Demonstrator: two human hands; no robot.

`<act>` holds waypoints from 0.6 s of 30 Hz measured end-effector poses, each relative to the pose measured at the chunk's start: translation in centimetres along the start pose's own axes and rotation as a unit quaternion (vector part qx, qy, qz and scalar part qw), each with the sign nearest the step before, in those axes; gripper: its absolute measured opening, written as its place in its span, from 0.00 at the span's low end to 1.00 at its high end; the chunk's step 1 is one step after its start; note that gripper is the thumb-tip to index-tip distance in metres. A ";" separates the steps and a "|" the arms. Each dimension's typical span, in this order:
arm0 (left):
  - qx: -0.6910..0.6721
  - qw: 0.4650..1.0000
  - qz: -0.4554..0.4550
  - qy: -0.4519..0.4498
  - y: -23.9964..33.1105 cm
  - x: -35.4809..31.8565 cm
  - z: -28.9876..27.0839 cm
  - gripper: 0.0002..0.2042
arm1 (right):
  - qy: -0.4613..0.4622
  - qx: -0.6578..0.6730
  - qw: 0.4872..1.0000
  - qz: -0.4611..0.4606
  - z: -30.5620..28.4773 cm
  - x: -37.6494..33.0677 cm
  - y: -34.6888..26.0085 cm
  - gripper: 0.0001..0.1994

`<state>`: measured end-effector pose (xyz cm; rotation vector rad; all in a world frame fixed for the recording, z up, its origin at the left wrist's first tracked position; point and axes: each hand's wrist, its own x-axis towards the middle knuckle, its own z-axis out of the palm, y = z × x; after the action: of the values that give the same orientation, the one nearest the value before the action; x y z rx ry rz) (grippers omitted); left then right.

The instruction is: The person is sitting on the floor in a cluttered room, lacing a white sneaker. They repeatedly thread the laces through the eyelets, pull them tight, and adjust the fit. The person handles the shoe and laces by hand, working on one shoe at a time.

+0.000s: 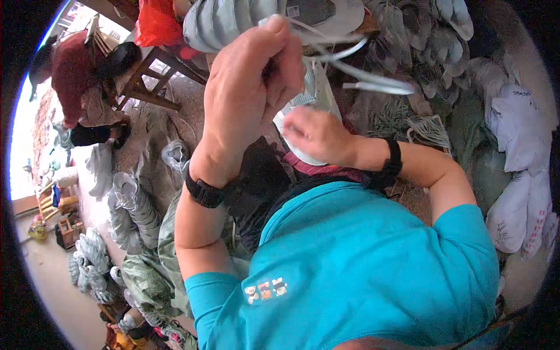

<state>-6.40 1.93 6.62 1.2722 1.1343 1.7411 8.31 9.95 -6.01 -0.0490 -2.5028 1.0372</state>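
My left hand (251,81) is raised high, its thumb and fingers pinched together on a white shoelace (379,84). The loose end of the lace swings out to the right, smeared by motion. Lower down, a white and grey shoe (324,87) rests over my lap, partly covered by my hands. Across its near part lies my right hand (318,134), its fingers curled and a little blurred. What those fingers hold, if anything, is hidden. Both wrists wear black bands.
Grey shoe uppers (227,23) lie stacked on the bench ahead, beside a red bag (157,23). A bundle of laces (429,129) hangs at the right, near white sacks (516,128). Shoe stacks (134,210) stand on the left floor. Another person (76,76) bends near a wooden stool (154,81).
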 end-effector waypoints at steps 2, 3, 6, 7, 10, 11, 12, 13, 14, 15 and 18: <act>-0.066 0.998 -0.024 -0.008 -0.4 -0.1 -0.6 0.17 | 0.043 0.046 0.992 0.105 -1.4 0.6 -0.4 0.19; -0.133 0.990 -0.046 -0.015 -0.4 -0.2 -0.7 0.19 | 0.068 -0.008 0.996 0.048 -1.5 1.1 -0.2 0.21; -0.061 0.994 -0.080 0.031 0.2 -0.8 0.7 0.24 | 0.105 -0.115 0.985 -0.071 -1.1 2.7 0.4 0.27; -0.055 0.993 -0.083 0.063 0.5 -1.0 1.0 0.24 | 0.075 -0.073 0.993 -0.059 -0.8 3.0 0.7 0.25; -0.102 0.985 -0.074 0.121 0.5 -1.4 -0.3 0.20 | -0.009 0.141 0.989 0.040 -1.6 4.1 0.8 0.19; -0.165 0.972 -0.064 0.154 0.5 -1.7 -1.6 0.16 | -0.039 0.272 0.955 0.114 -3.6 5.0 -0.6 0.17; -0.224 0.961 -0.040 0.160 0.5 -2.1 -2.9 0.13 | -0.062 0.395 0.897 0.186 -5.5 5.6 -1.4 0.15; -0.282 0.945 -0.017 0.163 0.5 -2.5 -4.5 0.11 | -0.011 0.434 0.888 0.154 -7.2 5.9 -0.8 0.14; -0.353 0.919 -0.031 0.174 0.8 -3.6 -6.7 0.10 | 0.035 0.473 0.872 0.120 -9.0 6.5 0.2 0.14; -0.426 0.886 -0.047 0.174 0.6 -4.5 -9.3 0.08 | 0.103 0.527 0.831 0.141 -11.1 6.6 1.8 0.08; -0.387 0.866 -0.035 0.313 -0.7 -9.0 -16.1 0.07 | 0.185 0.723 0.639 0.187 -17.4 6.3 8.3 0.07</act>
<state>-19.27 -9.79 0.59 0.1679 0.6251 2.2826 8.45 28.70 1.62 -0.2576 -0.7183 2.5309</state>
